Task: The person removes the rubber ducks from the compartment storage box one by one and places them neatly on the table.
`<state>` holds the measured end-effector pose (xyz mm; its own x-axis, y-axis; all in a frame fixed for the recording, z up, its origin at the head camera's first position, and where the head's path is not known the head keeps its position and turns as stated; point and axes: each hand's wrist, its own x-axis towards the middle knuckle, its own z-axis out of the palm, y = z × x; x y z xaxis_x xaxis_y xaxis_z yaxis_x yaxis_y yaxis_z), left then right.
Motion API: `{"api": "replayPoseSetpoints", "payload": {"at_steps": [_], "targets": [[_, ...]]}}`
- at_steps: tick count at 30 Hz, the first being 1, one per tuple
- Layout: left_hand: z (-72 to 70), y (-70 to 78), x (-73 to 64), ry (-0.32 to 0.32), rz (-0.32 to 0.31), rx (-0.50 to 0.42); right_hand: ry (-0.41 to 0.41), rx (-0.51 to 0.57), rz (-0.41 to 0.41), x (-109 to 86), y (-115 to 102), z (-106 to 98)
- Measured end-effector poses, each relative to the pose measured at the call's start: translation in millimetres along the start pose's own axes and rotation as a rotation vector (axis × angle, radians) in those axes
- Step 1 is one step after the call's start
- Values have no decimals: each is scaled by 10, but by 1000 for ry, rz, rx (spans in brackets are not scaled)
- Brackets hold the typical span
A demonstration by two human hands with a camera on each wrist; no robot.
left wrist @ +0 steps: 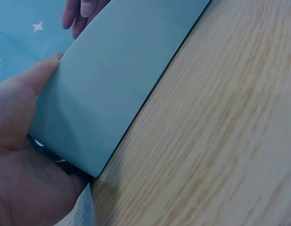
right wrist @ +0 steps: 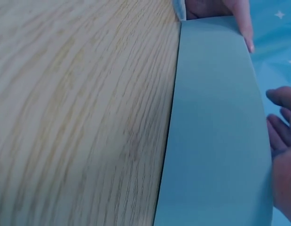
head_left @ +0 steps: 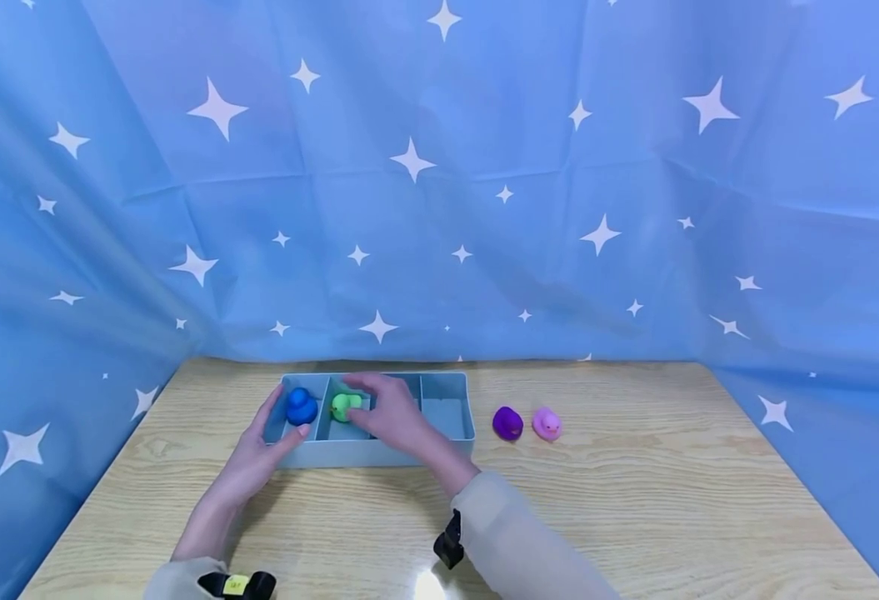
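A grey-blue divided box (head_left: 402, 454) stands on the table. My left hand (head_left: 255, 454) grips its left end, with the thumb at the front rim and the fingers round the short side. A blue rubber duck (head_left: 301, 407) sits in the leftmost compartment. In the compartment beside it is a green rubber duck (head_left: 343, 407). My right hand (head_left: 392, 412) reaches over the box from the right, thumb and fingers spread apart beside the green duck; the thumb overlaps it in the head view. In the right wrist view the box's front wall (right wrist: 216, 122) hides the ducks.
Right of the box, a purple rubber duck (head_left: 508, 424) and a pink rubber duck (head_left: 547, 424) lie on the wooden table (head_left: 634, 500). A blue curtain with white stars (head_left: 484, 208) hangs behind the table and along its sides.
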<state>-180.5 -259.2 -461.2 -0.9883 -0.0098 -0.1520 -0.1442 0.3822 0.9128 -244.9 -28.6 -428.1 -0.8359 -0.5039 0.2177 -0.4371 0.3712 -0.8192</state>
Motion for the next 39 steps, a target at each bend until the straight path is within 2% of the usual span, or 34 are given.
{"api": "replayPoseSetpoints", "payload": {"at_steps": [6,13,22,31,39], "targets": [[-2,7,3,3,9,-9,-21,-50,-16,66,-8,65],[2,-8,0,0,13,-20,-64,-102,48,133,-47,122],[6,-14,5,3,19,-9,-125,-337,38,265,-28,173],[-25,-2,-10,7,22,-17,-127,-314,68,326,-35,204],[-3,-25,19,13,10,-16,-135,-337,71,320,-5,216]]}}
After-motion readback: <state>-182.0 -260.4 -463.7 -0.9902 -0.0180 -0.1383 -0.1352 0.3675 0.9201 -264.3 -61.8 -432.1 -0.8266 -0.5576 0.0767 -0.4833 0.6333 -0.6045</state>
